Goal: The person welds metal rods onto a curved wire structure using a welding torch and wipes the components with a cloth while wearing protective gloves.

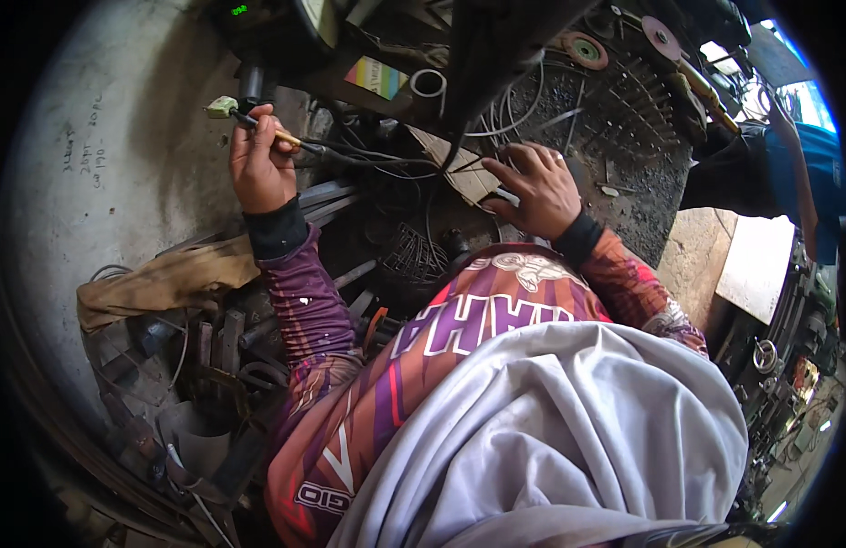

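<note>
My left hand [259, 160] is raised at the left with its fingers closed round a black cable with a brass-coloured fitting [287, 139]. Just beyond the fingertips is a pale green block-like piece [221, 107]; I cannot make out exactly how it joins the cable. Dark cables [368, 157] run from this hand to the right. My right hand [540, 190] hovers over or rests on the bench with thumb and index finger apart, beside a flat tan board [458, 172]. A thin dark line reaches its index fingertip; whether the finger touches it is unclear.
A dark, gritty bench [642, 196] carries a grinding disc [585, 50], a pinkish disc [661, 36], a white ring [428, 84] and loose wire. Metal scraps and a brown cloth [172, 279] lie at the left below a pale wall [121, 164]. A person in blue [811, 169] stands at the right.
</note>
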Motion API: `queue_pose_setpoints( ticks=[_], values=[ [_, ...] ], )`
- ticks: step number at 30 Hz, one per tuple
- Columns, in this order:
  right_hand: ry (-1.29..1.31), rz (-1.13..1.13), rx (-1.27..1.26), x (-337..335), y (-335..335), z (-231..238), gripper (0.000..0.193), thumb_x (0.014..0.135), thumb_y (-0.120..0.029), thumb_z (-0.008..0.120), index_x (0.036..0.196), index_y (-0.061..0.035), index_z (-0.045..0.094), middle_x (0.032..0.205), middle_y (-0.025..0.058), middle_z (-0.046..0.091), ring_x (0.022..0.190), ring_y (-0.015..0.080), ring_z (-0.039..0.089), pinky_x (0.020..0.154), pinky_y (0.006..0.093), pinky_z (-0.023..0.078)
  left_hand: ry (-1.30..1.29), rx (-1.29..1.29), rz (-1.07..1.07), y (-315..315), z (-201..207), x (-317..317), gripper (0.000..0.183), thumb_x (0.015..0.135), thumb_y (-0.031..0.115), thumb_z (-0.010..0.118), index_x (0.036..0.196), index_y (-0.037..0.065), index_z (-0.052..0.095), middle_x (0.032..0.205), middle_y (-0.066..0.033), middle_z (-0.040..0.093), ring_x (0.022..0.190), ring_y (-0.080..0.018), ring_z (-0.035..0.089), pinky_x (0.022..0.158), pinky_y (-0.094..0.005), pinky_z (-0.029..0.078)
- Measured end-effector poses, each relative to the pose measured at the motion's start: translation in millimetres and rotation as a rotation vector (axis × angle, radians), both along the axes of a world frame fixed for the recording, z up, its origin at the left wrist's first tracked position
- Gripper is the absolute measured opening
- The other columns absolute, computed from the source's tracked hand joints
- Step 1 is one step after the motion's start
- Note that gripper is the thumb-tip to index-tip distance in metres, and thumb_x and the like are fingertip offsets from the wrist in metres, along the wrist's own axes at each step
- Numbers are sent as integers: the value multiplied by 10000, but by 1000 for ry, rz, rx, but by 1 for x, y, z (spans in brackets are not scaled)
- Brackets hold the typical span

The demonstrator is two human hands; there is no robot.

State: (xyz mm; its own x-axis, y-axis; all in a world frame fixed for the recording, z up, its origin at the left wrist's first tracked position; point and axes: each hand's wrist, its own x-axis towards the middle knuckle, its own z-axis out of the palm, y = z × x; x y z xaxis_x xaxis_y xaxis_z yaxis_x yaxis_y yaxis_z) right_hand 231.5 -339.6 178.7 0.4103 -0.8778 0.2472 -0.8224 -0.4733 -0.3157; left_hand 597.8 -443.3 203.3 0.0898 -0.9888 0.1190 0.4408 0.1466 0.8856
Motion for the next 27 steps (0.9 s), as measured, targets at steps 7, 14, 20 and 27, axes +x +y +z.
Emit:
queue_pose_setpoints(
  ticks=[7, 14, 20, 27],
  values=[
    [-33, 129, -46, -16, -46, -32, 368, 807, -258, 746, 1154, -151, 685, 1261, 137, 580, 1199, 349, 559, 920, 449, 517, 14, 40, -1, 12, 8, 5, 179, 1007, 105, 595, 1169, 31, 612, 867, -11, 576, 705, -76, 527, 645, -226, 466],
    [-50, 180, -7, -35, -57, 0, 226, 767, -199, 759, 937, -66, 693, 1176, 181, 590, 1138, 376, 565, 963, 453, 490, -100, 21, 97, 26, 20, 22, 195, 1002, 129, 609, 1168, 30, 636, 839, 21, 560, 697, -50, 527, 635, -195, 448],
    [-40, 71, 95, -45, -101, 9, 214, 770, -167, 712, 926, -21, 693, 1234, 222, 573, 1188, 413, 542, 1014, 468, 464, -276, -47, 171, 2, 62, 54, 274, 1038, 173, 561, 1261, 19, 602, 839, 1, 548, 717, -81, 531, 660, -236, 481],
    [-183, 87, -231, -23, -122, 2, 341, 752, -160, 663, 1073, -59, 718, 1248, 232, 588, 1207, 434, 527, 1044, 490, 444, -502, -76, 345, -53, 173, 51, 357, 1054, 244, 547, 1343, 40, 592, 758, 63, 456, 541, -19, 401, 446, -188, 323]
  ],
)
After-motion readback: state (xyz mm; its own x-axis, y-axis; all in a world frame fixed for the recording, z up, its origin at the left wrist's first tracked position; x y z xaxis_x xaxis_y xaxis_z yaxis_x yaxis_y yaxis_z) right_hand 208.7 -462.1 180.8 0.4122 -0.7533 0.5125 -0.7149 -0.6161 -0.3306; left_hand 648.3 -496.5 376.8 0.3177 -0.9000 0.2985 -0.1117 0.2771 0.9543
